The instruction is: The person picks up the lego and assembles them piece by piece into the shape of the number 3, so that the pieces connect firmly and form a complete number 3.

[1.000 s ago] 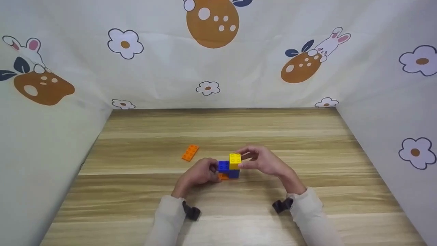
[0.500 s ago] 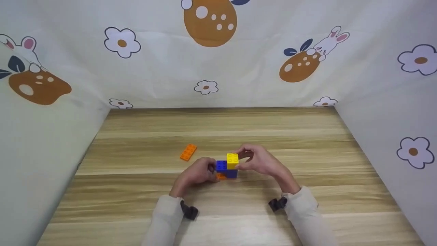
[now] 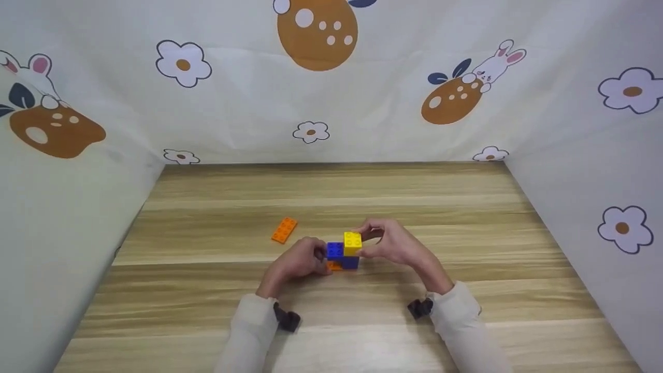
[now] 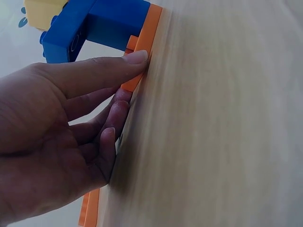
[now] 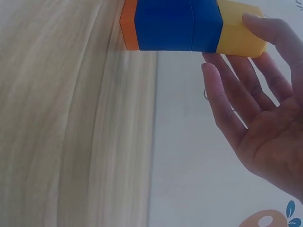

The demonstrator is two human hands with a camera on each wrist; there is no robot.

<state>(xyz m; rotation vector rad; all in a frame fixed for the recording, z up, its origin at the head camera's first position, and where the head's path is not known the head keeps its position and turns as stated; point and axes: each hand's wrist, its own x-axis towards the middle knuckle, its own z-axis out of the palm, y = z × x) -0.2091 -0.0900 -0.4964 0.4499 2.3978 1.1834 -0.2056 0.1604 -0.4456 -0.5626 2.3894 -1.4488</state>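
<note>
My left hand (image 3: 303, 257) pinches the near left end of an orange building plate (image 4: 150, 30), thumb on one side and fingers on the other. This plate forms the base of a small stack low on the table. On it stands a blue brick (image 5: 163, 26), topped by a second blue brick (image 3: 334, 249) that juts out to the left. A yellow brick (image 3: 352, 242) sits uppermost, over the right end of that upper blue brick. My right hand (image 3: 396, 243) pinches the yellow brick between thumb and fingers. In the right wrist view, yellow and blue faces meet closely.
A loose orange plate (image 3: 284, 230) lies on the wood-grain table (image 3: 217, 202), behind and left of my left hand. Pale printed cloth (image 3: 243, 114) hangs around the back and sides. Black wrist devices (image 3: 287, 318) sit at both cuffs.
The head view has shifted slightly. My right forearm has moved a little to the left, while both hands keep their grips on the stack. The loose orange plate stays in place.
</note>
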